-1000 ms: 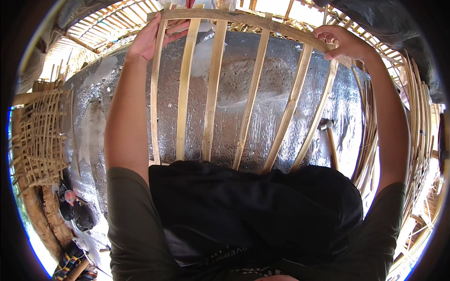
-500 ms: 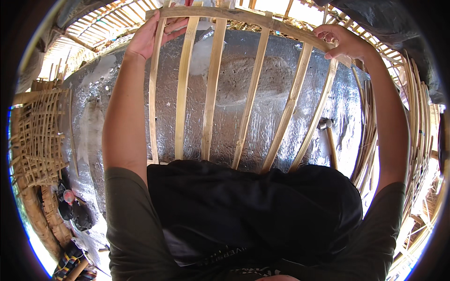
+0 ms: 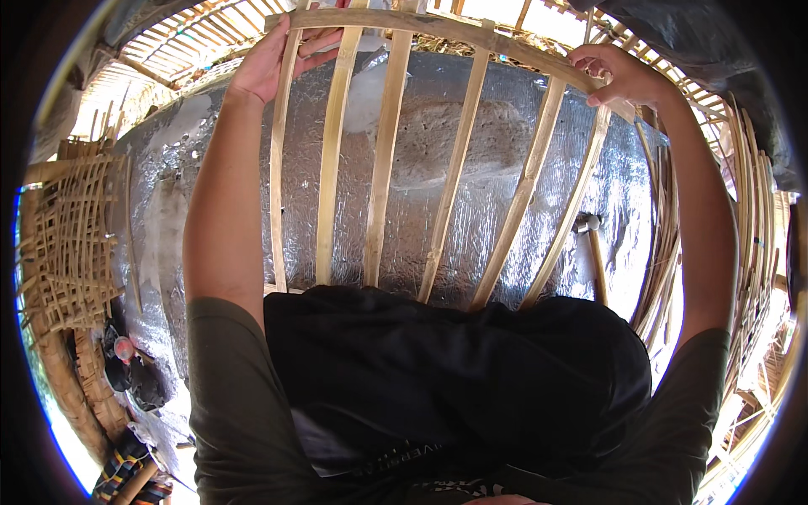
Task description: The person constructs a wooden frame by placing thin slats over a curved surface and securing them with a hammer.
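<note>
A frame of bamboo slats (image 3: 387, 151) stretches from my lap side to the far side, its several long strips joined by a curved crossbar (image 3: 446, 29) at the far end. At the crossbar's left end, my left hand (image 3: 268, 66) holds the frame, thumb on the front and fingers stretched behind the outer slat. My right hand (image 3: 627, 80) grips the crossbar's right end with curled fingers. Below the slats lies a silvery foil-like sheet (image 3: 295, 185) with a rough grey patch (image 3: 471, 139). The frame's near ends are hidden by my black shirt.
A hammer (image 3: 596, 252) lies on the sheet right of the frame. Bundled thin bamboo strips (image 3: 741, 219) stand at the far right. At the left are woven bamboo (image 3: 71, 244) and a dark object with a reddish cap (image 3: 124, 349).
The view has shifted very slightly, and the frame sits a touch farther up and right in it. Both hands keep their hold on the frame.
</note>
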Demonstrator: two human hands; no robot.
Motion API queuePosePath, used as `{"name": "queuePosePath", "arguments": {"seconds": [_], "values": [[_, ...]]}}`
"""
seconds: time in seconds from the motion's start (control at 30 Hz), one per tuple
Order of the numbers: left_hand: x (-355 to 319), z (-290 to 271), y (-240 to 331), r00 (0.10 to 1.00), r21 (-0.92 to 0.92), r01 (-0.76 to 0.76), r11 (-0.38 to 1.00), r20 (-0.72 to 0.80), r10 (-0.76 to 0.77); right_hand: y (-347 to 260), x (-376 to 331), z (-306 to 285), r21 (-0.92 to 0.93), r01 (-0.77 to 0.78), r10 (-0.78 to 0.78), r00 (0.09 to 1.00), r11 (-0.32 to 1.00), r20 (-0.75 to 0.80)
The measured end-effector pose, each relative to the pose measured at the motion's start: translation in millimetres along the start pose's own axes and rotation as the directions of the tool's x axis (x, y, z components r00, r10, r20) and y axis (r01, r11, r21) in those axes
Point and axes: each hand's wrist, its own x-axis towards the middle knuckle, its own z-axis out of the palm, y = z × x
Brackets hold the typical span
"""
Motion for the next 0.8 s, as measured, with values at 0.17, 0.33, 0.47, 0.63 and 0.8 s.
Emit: {"name": "queuePosePath", "arguments": {"seconds": [0.17, 0.33, 0.47, 0.63, 0.8], "values": [[2.8, -5.3, -2.7, 1.0, -0.022, -0.004, 1.0, 0.009, 0.004, 2.1, 1.0, -0.7, 0.014, 0.005, -0.005, 1.0, 1.0, 0.011], [2.6, -3.5, -1.2, 1.0, 0.001, 0.003, 1.0, 0.005, -0.003, -1.0, 0.6, -0.5, 0.022, -0.009, 0.009, 1.0, 1.0, 0.017], [1.5, -5.6, -1.0, 1.0, -0.014, 0.0, 1.0, 0.015, 0.001, -5.5, 1.9, -1.9, -0.014, -0.032, 0.032, 0.999, 0.999, 0.031], [1.6, -2.4, -0.1, 1.0, -0.029, 0.0, 1.0, 0.023, 0.001, 1.3, 2.9, -3.1, 0.026, 0.004, -0.005, 1.0, 1.0, 0.031], [-1.5, 1.5, 2.1, 0.999, -0.005, 0.014, 1.0, 0.041, -0.014, 9.5, 6.7, -0.2, -0.03, -0.068, 0.069, 0.997, 0.997, 0.029]]}}
